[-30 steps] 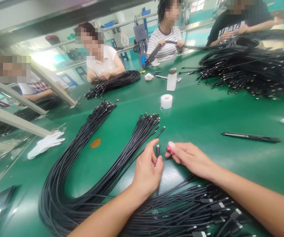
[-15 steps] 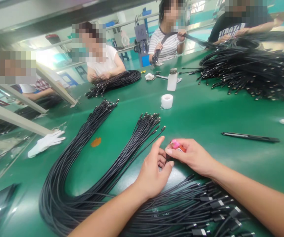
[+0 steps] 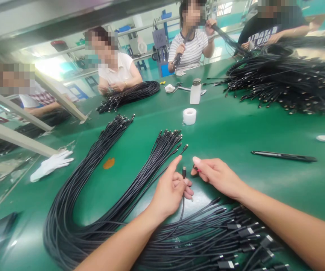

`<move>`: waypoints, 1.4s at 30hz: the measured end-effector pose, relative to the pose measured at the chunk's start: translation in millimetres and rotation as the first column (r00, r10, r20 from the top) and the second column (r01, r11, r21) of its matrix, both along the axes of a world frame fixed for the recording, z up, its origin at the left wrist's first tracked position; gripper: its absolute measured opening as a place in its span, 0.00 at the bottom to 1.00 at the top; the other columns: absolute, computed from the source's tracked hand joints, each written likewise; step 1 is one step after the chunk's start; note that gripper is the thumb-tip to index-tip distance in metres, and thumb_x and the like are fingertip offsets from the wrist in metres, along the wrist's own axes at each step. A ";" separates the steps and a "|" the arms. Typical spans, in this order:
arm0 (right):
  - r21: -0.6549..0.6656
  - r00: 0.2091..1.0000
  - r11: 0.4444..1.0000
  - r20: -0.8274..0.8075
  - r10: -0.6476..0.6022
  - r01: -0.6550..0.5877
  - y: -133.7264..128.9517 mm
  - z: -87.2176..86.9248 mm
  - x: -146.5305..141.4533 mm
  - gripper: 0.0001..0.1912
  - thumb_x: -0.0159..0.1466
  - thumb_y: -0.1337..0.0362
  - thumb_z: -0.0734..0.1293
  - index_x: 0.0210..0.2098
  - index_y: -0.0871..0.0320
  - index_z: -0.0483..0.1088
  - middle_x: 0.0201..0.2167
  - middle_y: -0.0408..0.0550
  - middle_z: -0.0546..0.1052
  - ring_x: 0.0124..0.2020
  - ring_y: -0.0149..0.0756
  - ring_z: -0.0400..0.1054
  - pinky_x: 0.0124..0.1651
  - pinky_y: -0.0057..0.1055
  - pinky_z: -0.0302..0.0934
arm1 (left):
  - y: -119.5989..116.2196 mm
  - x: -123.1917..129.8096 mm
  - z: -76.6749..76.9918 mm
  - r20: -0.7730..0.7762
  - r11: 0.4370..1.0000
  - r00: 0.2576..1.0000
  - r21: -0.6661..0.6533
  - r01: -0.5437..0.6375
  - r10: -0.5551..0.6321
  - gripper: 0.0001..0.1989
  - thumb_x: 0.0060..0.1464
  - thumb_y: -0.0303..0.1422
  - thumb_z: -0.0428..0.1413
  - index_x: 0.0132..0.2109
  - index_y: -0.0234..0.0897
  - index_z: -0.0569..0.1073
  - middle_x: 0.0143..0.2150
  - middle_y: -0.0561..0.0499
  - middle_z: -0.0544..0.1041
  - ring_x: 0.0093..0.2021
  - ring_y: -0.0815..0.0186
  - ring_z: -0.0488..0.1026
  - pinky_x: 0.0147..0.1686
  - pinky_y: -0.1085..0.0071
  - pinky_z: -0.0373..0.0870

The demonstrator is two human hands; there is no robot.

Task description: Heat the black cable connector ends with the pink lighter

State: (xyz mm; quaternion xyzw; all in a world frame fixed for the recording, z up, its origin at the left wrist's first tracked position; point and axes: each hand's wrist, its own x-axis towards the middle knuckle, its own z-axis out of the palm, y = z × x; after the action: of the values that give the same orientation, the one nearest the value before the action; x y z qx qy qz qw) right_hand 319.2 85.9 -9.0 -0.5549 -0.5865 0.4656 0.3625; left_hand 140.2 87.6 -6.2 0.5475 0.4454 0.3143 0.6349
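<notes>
My left hand point(image 3: 170, 188) is closed on a black USB cable point(image 3: 184, 172) just below its plug. The plug's metal tip points up and the cord hangs down beneath my fingers. To its right, my right hand point(image 3: 217, 176) pinches a small pink-and-red object point(image 3: 198, 169), mostly hidden by the fingers, so its kind does not show. A small gap lies between it and the plug. Beside and below my hands, a large bundle of black cables point(image 3: 63, 210) curves in a U across the green table point(image 3: 278, 195), with many plug ends under my right forearm.
Ahead stand a white tape roll point(image 3: 189, 116) and a white bottle point(image 3: 195, 92). A black pen point(image 3: 283, 156) lies at right, a white glove point(image 3: 51, 165) at left. A big cable heap point(image 3: 286, 82) fills the far right. Several co-workers sit across the table.
My hands have come slightly apart. The plug, hidden before, now shows above my left fingers. The pink-and-red object is now more covered by my right hand. A co-worker has raised a cable bundle.
</notes>
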 end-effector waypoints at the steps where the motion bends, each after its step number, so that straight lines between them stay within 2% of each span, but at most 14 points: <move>1: -0.004 1.000 1.000 0.029 0.008 -0.008 0.0 0.5 -0.2 0.31 0.67 0.42 0.55 0.26 0.60 0.72 0.16 0.38 0.58 0.20 0.29 0.51 0.25 0.28 0.46 | 0.0 0.3 0.4 0.008 1.000 1.000 -0.010 -0.009 0.009 0.37 0.55 0.28 0.55 0.69 0.42 0.51 0.30 0.55 0.72 0.26 0.65 0.77 0.27 0.67 0.77; 5: 0.034 0.990 0.998 0.138 0.039 -0.044 -0.9 1.0 -1.6 0.29 0.68 0.45 0.55 0.23 0.59 0.71 0.16 0.39 0.59 0.20 0.29 0.52 0.26 0.28 0.46 | -0.4 1.7 3.6 0.046 0.998 0.998 -0.057 -0.033 0.036 0.36 0.54 0.31 0.57 0.68 0.40 0.54 0.28 0.56 0.72 0.25 0.64 0.78 0.27 0.66 0.77; 11: 0.071 0.983 0.996 0.177 0.043 -0.057 0.0 -1.3 -2.9 0.25 0.69 0.50 0.55 0.25 0.58 0.69 0.17 0.40 0.63 0.22 0.31 0.55 0.28 0.29 0.48 | 0.0 3.1 5.7 0.087 0.993 0.995 -0.114 -0.036 0.046 0.36 0.52 0.31 0.60 0.66 0.37 0.57 0.27 0.57 0.73 0.24 0.64 0.78 0.26 0.67 0.77; 16: 0.096 0.974 0.992 0.221 0.054 -0.077 0.7 0.7 -4.0 0.22 0.68 0.55 0.55 0.25 0.59 0.69 0.21 0.43 0.69 0.25 0.32 0.59 0.31 0.30 0.50 | -0.1 3.0 2.1 0.056 0.993 0.997 -0.112 -0.041 0.047 0.36 0.52 0.33 0.60 0.65 0.37 0.57 0.25 0.57 0.73 0.24 0.63 0.77 0.26 0.67 0.77; 21: 0.098 0.975 0.994 0.219 0.033 -0.056 0.9 2.3 -4.0 0.19 0.66 0.59 0.55 0.26 0.59 0.71 0.18 0.41 0.64 0.22 0.32 0.57 0.28 0.29 0.49 | -0.1 2.2 0.0 0.006 0.995 0.999 -0.096 -0.041 0.042 0.34 0.53 0.34 0.60 0.65 0.38 0.57 0.26 0.56 0.74 0.23 0.63 0.77 0.23 0.68 0.76; 25: 0.091 0.981 0.994 0.190 0.041 -0.059 1.9 1.9 -3.6 0.18 0.65 0.62 0.55 0.28 0.59 0.73 0.18 0.41 0.65 0.22 0.31 0.58 0.28 0.28 0.50 | -0.7 2.2 0.6 -0.003 0.994 0.999 -0.098 -0.040 0.040 0.34 0.54 0.34 0.60 0.65 0.38 0.57 0.26 0.56 0.73 0.22 0.63 0.77 0.22 0.68 0.76; 32: 0.083 0.984 0.995 0.176 0.036 -0.052 1.5 -0.5 -3.4 0.19 0.67 0.61 0.54 0.34 0.59 0.74 0.17 0.40 0.65 0.19 0.31 0.57 0.26 0.28 0.51 | -1.5 2.6 1.9 0.005 0.994 0.999 -0.100 -0.040 0.041 0.35 0.53 0.33 0.60 0.64 0.37 0.56 0.25 0.57 0.73 0.23 0.63 0.77 0.23 0.67 0.76; 37: 0.092 0.979 0.994 0.202 0.039 -0.059 3.5 -1.1 -3.9 0.19 0.68 0.61 0.54 0.37 0.59 0.75 0.18 0.41 0.68 0.20 0.32 0.59 0.28 0.29 0.53 | -1.3 2.4 -0.1 0.021 0.996 1.000 -0.091 -0.020 0.022 0.35 0.52 0.34 0.61 0.64 0.37 0.56 0.26 0.57 0.73 0.22 0.63 0.77 0.23 0.67 0.76; 39: 0.102 0.974 0.993 0.223 0.040 -0.065 3.5 -0.7 -4.4 0.19 0.68 0.61 0.54 0.36 0.59 0.75 0.20 0.43 0.71 0.21 0.32 0.62 0.30 0.29 0.54 | -1.5 2.2 -0.8 0.031 0.996 0.999 -0.090 -0.010 0.013 0.35 0.52 0.34 0.61 0.64 0.38 0.56 0.26 0.56 0.73 0.23 0.63 0.77 0.23 0.67 0.76; 42: 0.122 0.967 0.989 0.248 0.053 -0.085 2.1 0.3 -5.6 0.19 0.69 0.60 0.54 0.37 0.58 0.75 0.28 0.47 0.77 0.29 0.36 0.68 0.35 0.31 0.57 | -1.9 1.7 -1.0 0.031 0.996 0.999 -0.084 0.007 -0.004 0.34 0.52 0.34 0.60 0.64 0.39 0.57 0.26 0.56 0.74 0.23 0.63 0.77 0.24 0.67 0.76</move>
State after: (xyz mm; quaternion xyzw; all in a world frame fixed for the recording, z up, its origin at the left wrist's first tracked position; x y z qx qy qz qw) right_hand 313.6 88.0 -8.6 -0.5620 -0.6751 0.3663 0.3068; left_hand 141.9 85.7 -7.2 0.5165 0.4468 0.3022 0.6650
